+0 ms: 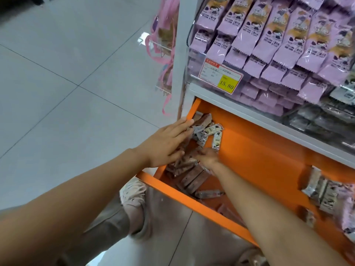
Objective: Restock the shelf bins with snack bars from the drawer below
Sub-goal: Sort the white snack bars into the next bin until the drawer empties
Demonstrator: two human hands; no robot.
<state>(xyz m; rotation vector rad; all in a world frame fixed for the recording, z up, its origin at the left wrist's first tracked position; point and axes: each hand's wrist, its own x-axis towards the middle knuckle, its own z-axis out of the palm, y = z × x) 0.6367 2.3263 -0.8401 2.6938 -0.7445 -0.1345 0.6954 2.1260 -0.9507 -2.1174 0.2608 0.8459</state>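
An orange drawer [255, 150] is pulled out below the shelf. A heap of brown and white snack bars [194, 177] lies in its left corner. My left hand [169, 143] lies flat with straight fingers on top of the heap, near the drawer's left wall. My right hand [208, 157] reaches into the heap from the right, its fingers curled down among the bars; what it holds is hidden. White bars [213, 133] lie just beyond both hands. Above, a clear shelf bin [221, 73] is packed with purple snack bars [278, 35].
More white and purple bars [324, 192] lie at the drawer's right end. A price label [221, 77] reading 15.80 sticks to the bin front. Pink packaged goods [165, 35] hang at the shelf's left end. A shoe [134, 196] stands on the tiled floor [67, 83].
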